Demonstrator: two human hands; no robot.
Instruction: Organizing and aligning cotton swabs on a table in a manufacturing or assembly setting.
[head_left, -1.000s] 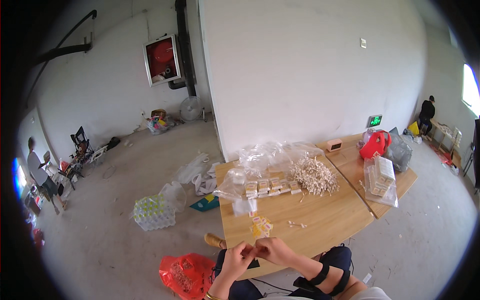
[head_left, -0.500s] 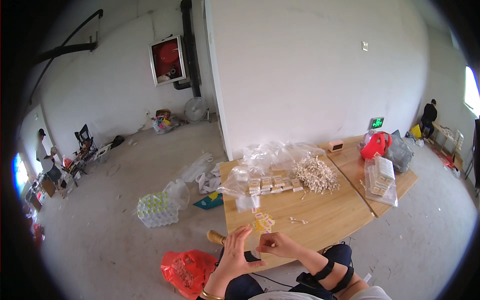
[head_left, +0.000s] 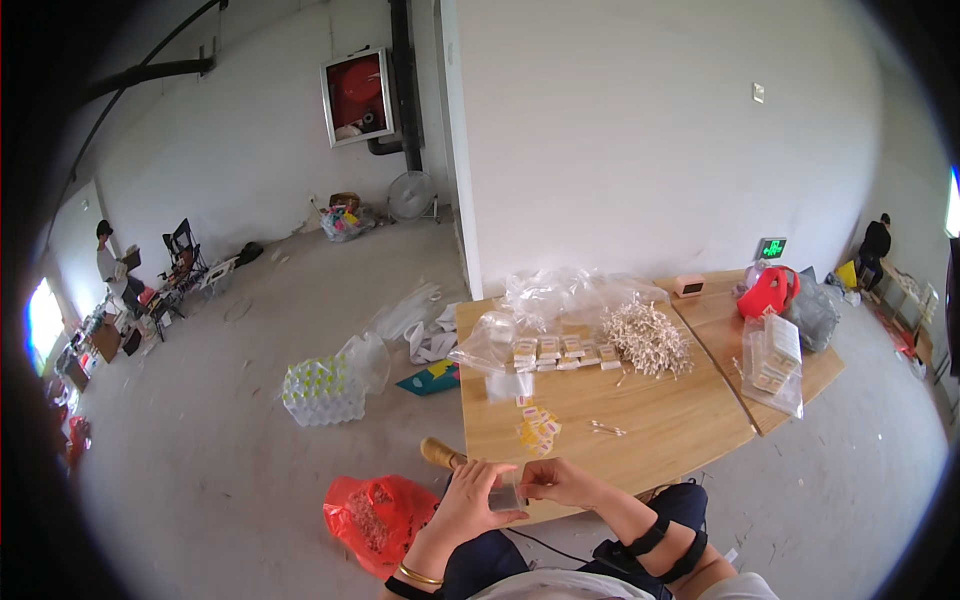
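At the bottom centre of the frame, I see the left hand (head_left: 468, 496) wrapped partway round a small clear container (head_left: 506, 490), thumb below and fingers above, spread about as far as the container is wide. The right hand (head_left: 560, 482) is just to the right of it, fingers curled in a pinch at the container's right edge; from here I cannot tell whether those fingertips have hold of anything. The container is near the front edge of the wooden table (head_left: 650, 455). Beyond the hands, I have a loose scatter of yellow and white cards (head_left: 540, 430) near the frame's centre, with a few loose swabs (head_left: 607, 428) to their right. Higher up, a row of small boxes (head_left: 565, 352) lies beside a big heap of swabs (head_left: 648, 340), with crumpled clear plastic (head_left: 550, 295) behind. Right of centre, I can make out plastic-wrapped packs (head_left: 780, 355) and a red bag (head_left: 770, 293). At lower left, an open red plastic bag (head_left: 408, 515) sits on the floor, below a pack of green-capped clear bottles (head_left: 322, 392).
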